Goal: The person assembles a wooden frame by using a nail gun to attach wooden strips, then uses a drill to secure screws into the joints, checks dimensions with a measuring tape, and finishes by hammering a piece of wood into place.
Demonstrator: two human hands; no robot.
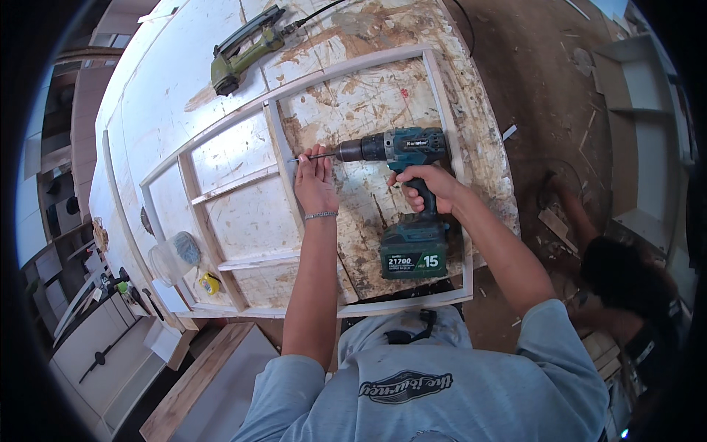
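Observation:
My right hand (pixel 433 186) is wrapped around the handle of a teal and black cordless drill (pixel 416 146), its index finger at the trigger. The drill lies level over a wooden frame (pixel 283 140), with its chuck pointing left. From the chuck runs a long thin bit (pixel 328 155), its tip against or very close to an inner bar of the frame. My left hand (pixel 317 190), palm up, closes its fingertips around the bit near that tip. Whether a screw sits at the tip is too small to tell.
On the worn workbench (pixel 368 29), a green nail gun (pixel 247 55) with a hose lies at the far side. A yellow tape measure (pixel 210 283) and a clear plastic container (pixel 174 258) are at the left. Another person (pixel 626 272) crouches at the right, beside a cabinet carcass (pixel 648 132).

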